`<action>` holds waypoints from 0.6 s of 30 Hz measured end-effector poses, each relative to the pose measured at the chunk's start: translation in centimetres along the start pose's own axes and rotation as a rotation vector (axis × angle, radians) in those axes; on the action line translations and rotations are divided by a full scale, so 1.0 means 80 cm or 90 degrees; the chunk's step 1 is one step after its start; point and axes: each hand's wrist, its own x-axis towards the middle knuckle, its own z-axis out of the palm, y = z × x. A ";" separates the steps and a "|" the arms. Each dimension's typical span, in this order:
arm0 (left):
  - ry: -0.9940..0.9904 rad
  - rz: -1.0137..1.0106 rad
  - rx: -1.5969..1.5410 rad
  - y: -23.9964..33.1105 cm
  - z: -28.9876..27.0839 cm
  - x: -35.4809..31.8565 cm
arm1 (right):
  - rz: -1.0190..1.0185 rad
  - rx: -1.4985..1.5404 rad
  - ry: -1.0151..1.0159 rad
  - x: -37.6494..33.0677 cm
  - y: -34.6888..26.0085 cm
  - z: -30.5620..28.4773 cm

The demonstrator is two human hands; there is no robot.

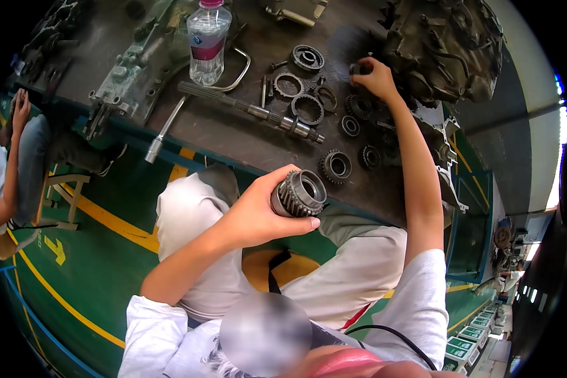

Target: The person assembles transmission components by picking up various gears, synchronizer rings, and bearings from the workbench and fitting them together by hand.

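Item: helical gear point(300, 193), gripped in my left hand point(258, 211), fingers wrapped round it, held above my lap short of the workbench point(227, 135). My right hand point(375, 77) reached far across, fingers closed on a small dark part point(357, 68). Also noted: splined shaft point(252, 110), synchro rings point(299, 97), water bottle point(208, 41).

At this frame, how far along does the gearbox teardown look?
Done: toothed metal rings and small dark gears already lie spread on the grimy workbench beside a long splined steel shaft. In hand: the left hand grips a grey toothed gear; the right hand reaches a small dark part by the large greasy gearbox housing. Left: cannot tell.
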 end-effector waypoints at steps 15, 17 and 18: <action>0.028 0.013 -0.036 0.000 -0.008 -0.004 | 0.023 1.077 -0.123 0.023 -0.090 0.037; 0.025 0.015 -0.038 0.002 -0.008 -0.006 | -0.001 1.077 -0.164 0.017 -0.087 0.031; 0.022 0.015 -0.037 0.002 -0.008 -0.006 | -0.024 1.081 -0.204 0.015 -0.086 0.027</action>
